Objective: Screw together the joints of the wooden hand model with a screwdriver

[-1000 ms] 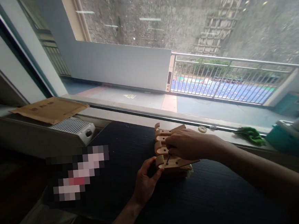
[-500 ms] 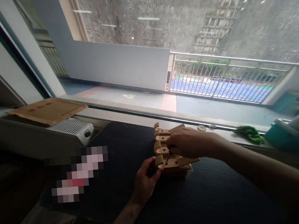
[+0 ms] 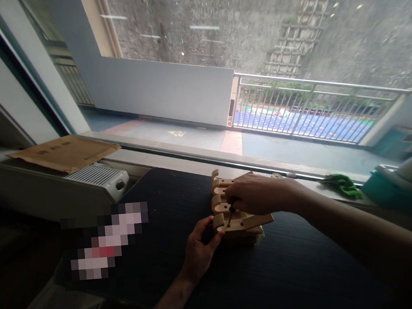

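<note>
1. Dark table by the window bears a row of wooden pieces.
2. Left hand: thumb and fingers pinch the curled end of the nearest piece.
3. Right hand: fingers curled closed around a slim dark tool, tip at a hole in that piece.

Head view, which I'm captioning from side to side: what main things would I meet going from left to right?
Brown envelope → left hand → wooden pieces → green cloth → teal container.
</note>
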The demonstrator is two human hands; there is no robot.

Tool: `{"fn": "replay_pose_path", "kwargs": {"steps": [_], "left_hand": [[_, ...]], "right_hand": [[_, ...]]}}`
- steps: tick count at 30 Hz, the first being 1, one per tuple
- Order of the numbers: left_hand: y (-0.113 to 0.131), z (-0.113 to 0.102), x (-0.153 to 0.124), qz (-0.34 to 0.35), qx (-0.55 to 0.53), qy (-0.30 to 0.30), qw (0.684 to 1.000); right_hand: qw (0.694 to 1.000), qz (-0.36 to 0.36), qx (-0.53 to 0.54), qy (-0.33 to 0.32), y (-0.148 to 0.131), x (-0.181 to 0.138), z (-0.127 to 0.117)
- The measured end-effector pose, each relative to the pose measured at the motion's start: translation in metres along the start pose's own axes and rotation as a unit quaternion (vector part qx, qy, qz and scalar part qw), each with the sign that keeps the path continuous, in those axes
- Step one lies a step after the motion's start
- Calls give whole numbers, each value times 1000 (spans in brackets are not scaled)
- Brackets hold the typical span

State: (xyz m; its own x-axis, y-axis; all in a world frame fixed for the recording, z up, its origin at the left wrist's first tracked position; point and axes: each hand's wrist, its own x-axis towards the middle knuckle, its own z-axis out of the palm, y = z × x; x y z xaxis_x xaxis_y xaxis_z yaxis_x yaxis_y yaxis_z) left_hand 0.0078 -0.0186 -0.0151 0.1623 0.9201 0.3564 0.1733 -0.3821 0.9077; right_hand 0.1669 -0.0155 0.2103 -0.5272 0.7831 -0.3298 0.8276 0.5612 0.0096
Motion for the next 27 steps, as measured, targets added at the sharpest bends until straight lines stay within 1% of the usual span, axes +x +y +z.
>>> {"fn": "replay_pose_path", "kwargs": {"steps": [5,10,15,21,27], "left_hand": [[0,0,0,-2,4,0,1000],[-1,0,0,-8,-2,0,1000],[-1,0,0,-10,-3,-2,1000],[-3,0,0,-6,2,-7,1000],[-2,0,0,6,4,3,1000]], "right_hand": [[1000,2,8,6,4,1,3],[1000,7,18,5,3,-2,1],[999,-3,32,6,2,-1,-1],[999,-9,47,18,4,3,5],[997,-26,68,9,3,0,7]]}}
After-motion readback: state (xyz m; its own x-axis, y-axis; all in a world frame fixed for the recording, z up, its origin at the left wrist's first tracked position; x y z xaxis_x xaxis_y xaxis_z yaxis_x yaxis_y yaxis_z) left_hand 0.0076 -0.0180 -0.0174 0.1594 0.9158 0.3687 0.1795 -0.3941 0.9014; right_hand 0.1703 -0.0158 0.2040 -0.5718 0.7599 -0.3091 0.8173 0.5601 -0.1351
